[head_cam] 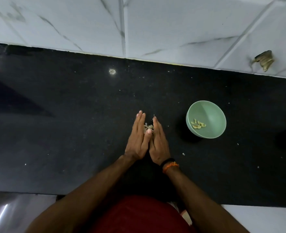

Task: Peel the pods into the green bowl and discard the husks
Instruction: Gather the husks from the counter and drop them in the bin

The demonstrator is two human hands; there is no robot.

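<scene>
Left hand (137, 140) and right hand (158, 145) stand edge-down on the black desk (71, 115), straight fingers (140, 117) cupping pale husks (148, 127) between them; peeled pieces (198, 124) lie in the green bowl (206, 106) nearby.

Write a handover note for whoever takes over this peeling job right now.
Left hand and right hand: both on the black counter, fingers straight, palms facing, cupped around a small heap of husks.
Green bowl: to the right of the hands, upright, holding a few peeled cloves.
Done: several cloves peeled into the bowl.
Left: gather the husks and discard them; small scraps also lie scattered on the counter. I see no unpeeled pods, though the hands hide part of the heap.
</scene>
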